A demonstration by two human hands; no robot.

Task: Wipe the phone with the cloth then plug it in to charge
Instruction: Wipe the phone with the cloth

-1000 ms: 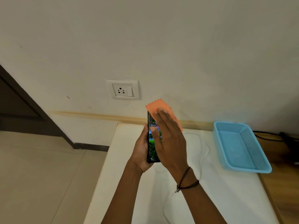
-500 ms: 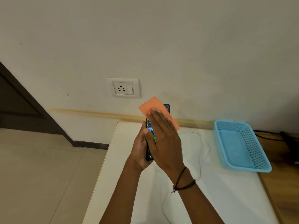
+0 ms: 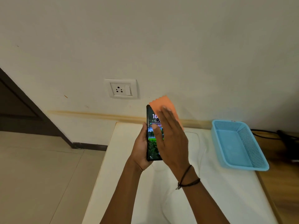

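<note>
My left hand (image 3: 140, 147) grips a black phone (image 3: 152, 143) upright above the white table, its lit screen facing me. My right hand (image 3: 171, 139) lies flat over the right part of the screen, pressing an orange cloth (image 3: 163, 104) against it. The cloth's zigzag edge sticks out past my fingertips at the phone's top right. A thin white charging cable (image 3: 201, 143) loops on the table behind my hands. A white wall socket (image 3: 121, 89) with a switch sits on the wall up and left of the phone.
A light blue mesh basket (image 3: 242, 165) stands at the table's right end (image 3: 218, 199). Black cables (image 3: 275, 135) trail on a wooden surface further right. Tiled floor (image 3: 40, 175) and a dark door frame (image 3: 32, 110) lie to the left.
My right hand with the cloth has slid to the right across the screen, uncovering more of the left side of the display. The left hand keeps its hold on the phone.
</note>
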